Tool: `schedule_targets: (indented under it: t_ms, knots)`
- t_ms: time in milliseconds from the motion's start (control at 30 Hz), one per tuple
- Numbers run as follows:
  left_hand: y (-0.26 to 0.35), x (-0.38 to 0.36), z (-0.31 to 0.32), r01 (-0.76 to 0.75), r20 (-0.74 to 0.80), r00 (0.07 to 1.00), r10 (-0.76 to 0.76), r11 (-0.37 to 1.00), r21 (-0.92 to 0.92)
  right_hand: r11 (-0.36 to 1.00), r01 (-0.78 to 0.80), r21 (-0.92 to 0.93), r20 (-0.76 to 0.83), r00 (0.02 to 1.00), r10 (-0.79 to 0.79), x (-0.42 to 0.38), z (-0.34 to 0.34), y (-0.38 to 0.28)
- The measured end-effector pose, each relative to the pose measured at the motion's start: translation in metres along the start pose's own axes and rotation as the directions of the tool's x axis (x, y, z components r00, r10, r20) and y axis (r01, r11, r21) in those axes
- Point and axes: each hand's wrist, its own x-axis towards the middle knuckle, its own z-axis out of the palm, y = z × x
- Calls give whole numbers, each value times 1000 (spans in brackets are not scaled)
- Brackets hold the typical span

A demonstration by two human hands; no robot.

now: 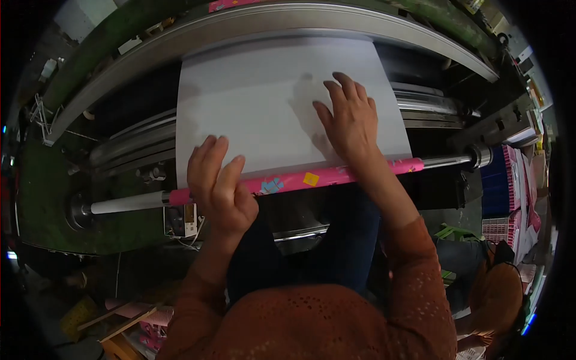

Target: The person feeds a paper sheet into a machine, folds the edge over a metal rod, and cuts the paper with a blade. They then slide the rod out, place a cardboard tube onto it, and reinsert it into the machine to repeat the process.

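A wide white sheet (pixel 258 102) runs from under a metal bar down to a pink patterned roll (pixel 312 179) on a metal shaft. My left hand (pixel 219 183) is over the left part of the roll, its fingers stretched towards the sheet and slightly apart. Whether it touches the roll is hidden. My right hand (pixel 353 123) is open above the right side of the sheet, fingers spread and a shadow falling beside it. The wrist crosses over the roll. Neither hand holds anything that I can see.
A curved metal bar (pixel 264 19) crosses the machine at the back. Metal rollers (pixel 429 105) flank the sheet. A round shaft end (pixel 480 156) sits at the right. Below the roll's left end is a small control box (pixel 181 221). Another person (pixel 495 294) is at lower right.
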Motion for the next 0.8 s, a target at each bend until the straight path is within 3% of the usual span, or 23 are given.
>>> schedule_targets:
  t_ms: [67,100,133,200,233,333,367,467,500,567,600,667,733,800]
  knots:
    - [30,-20,-12,87,116,989,-88,996,18,1000,13,-22,-49,999,-14,25,16,15]
    - [50,-25,-11,122,325,935,-142,989,81,999,38,-34,-81,996,-40,33,12,15]
    - [42,-25,-5,118,318,939,-132,991,64,998,33,-52,-87,996,-38,30,5,16]
    - [11,-16,12,120,394,891,-227,953,280,995,86,41,-216,974,-75,11,-14,10]
    - [12,0,15,75,409,898,-161,973,219,996,65,66,-128,990,-56,-17,-28,3]
    - [-9,23,22,154,270,943,-193,975,157,990,-37,137,107,994,22,-97,-51,-18]
    - [-20,29,22,50,168,983,-78,984,169,994,-34,101,104,994,23,-91,-48,-11]
    - [2,10,10,-27,169,986,5,992,125,999,-43,12,81,996,42,-51,-40,0]
    - [26,-6,8,-47,316,949,10,993,112,997,-65,29,11,998,64,-40,-33,5]
    - [27,-21,29,-101,380,925,18,975,199,999,-34,16,-163,986,36,-13,-27,17]
    - [28,-24,36,-150,446,895,8,947,283,1000,-30,9,-164,986,31,-17,-30,19]
    - [18,6,42,-77,410,912,-23,971,225,999,15,47,-194,981,-6,-25,-36,15]
    - [-2,29,43,58,283,952,-113,979,194,996,-26,91,-18,999,28,-79,-56,-9]
    - [-13,43,36,52,171,982,-85,980,191,997,-41,71,41,998,38,-105,-49,-10]
